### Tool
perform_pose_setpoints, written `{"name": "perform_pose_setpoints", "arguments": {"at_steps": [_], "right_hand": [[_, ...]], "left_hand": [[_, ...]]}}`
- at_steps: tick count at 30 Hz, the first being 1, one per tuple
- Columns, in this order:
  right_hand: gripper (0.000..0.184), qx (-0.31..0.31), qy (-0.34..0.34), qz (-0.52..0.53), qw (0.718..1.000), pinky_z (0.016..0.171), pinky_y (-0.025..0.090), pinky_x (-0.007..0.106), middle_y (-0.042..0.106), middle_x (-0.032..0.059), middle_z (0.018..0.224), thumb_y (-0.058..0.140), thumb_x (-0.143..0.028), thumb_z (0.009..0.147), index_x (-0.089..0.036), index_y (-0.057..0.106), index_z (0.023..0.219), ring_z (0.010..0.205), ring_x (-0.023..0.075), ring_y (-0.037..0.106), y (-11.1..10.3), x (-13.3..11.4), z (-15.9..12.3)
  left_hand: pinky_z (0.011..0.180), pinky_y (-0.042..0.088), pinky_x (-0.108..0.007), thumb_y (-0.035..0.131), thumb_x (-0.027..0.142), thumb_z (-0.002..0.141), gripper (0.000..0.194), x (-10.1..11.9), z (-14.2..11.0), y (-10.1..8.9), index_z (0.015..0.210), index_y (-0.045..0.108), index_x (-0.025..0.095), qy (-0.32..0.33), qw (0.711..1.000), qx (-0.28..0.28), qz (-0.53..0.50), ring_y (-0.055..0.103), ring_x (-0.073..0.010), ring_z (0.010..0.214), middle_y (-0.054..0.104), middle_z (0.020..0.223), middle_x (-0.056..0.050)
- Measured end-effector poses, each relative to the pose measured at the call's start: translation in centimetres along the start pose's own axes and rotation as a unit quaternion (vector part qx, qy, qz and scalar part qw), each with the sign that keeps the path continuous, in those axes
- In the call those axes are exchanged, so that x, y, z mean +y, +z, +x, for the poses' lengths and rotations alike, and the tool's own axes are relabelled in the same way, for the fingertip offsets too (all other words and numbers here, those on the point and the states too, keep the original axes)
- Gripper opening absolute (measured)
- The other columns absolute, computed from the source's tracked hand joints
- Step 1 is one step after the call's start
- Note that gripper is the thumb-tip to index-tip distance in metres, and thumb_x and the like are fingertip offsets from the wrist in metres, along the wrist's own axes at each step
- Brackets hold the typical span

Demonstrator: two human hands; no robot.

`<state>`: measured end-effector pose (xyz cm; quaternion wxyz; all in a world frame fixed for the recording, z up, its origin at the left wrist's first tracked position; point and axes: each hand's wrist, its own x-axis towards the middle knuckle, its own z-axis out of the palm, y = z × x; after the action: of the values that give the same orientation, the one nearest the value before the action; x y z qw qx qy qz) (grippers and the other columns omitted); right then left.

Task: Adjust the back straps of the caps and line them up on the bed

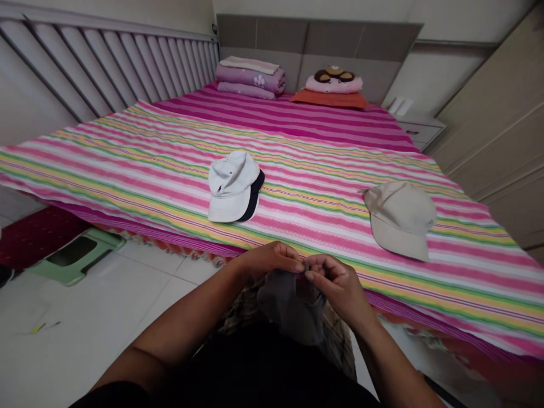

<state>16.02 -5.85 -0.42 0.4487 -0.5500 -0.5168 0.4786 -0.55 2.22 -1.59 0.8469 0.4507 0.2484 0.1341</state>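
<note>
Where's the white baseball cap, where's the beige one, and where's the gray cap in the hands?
White baseball cap (232, 179): head view, on the crown.
Beige baseball cap (400, 212): head view, on the crown.
Gray cap (281, 300): head view, on its fabric below the fingers (293, 264).

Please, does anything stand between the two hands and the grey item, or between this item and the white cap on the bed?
The left hand and right hand both hold the grey item, so nothing visible separates them. Toward the white cap, only the left hand and striped cover lie between.
</note>
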Motion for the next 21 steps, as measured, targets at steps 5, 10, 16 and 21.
{"name": "perform_pose_setpoints", "arguments": {"at_steps": [5, 10, 16, 21], "right_hand": [[0.031, -0.108, 0.065, 0.092, 0.988, 0.05, 0.033, 0.022, 0.045, -0.0033, 0.054, 0.059, -0.045, 0.073, -0.017, 0.053, 0.06, 0.051, 0.0099, 0.039, -0.7, 0.3, 0.2], [0.03, -0.026, 0.124, 0.28, 0.952, 0.044, 0.034, 0.02, 0.048, -0.004, 0.047, 0.07, -0.041, 0.063, -0.017, 0.053, 0.055, 0.042, 0.0082, 0.039, -1.3, -0.9, 0.2], [0.029, -0.038, 0.114, 0.359, 0.925, 0.042, 0.038, 0.018, 0.051, -0.0028, 0.044, 0.073, -0.036, 0.061, -0.015, 0.056, 0.051, 0.041, 0.0073, 0.044, -2.4, -2.8, 0.8], [0.029, -0.055, 0.104, 0.392, 0.912, 0.038, 0.035, 0.015, 0.052, -0.0031, 0.044, 0.072, -0.035, 0.064, -0.014, 0.056, 0.053, 0.039, 0.0058, 0.044, -3.1, -3.4, 1.5]], "left_hand": [[0.048, 0.035, -0.02, 0.071, 0.022, 0.057, 0.017, 0.4, 0.1, 0.1, 0.061, 0.059, 0.01, 0.029, 0.997, 0.013, -0.074, 0.05, -0.0081, 0.046, 0.058, 0.053, -0.001], [0.051, 0.039, -0.02, 0.072, 0.022, 0.057, 0.02, 1.4, -0.4, -0.4, 0.068, 0.063, 0.007, 0.028, 0.995, -0.023, -0.091, 0.055, -0.0094, 0.049, 0.063, 0.059, -0.004], [0.062, 0.045, -0.025, 0.066, 0.029, 0.064, 0.031, 1.4, 0.4, -2.6, 0.082, 0.067, 0.004, -0.02, 0.989, -0.107, -0.1, 0.062, -0.0158, 0.063, 0.068, 0.071, -0.01], [0.062, 0.046, -0.026, 0.073, 0.02, 0.056, 0.024, -1.0, 2.1, -3.3, 0.077, 0.067, 0.009, -0.054, 0.991, -0.122, -0.004, 0.059, -0.0146, 0.06, 0.067, 0.068, -0.003]]}}
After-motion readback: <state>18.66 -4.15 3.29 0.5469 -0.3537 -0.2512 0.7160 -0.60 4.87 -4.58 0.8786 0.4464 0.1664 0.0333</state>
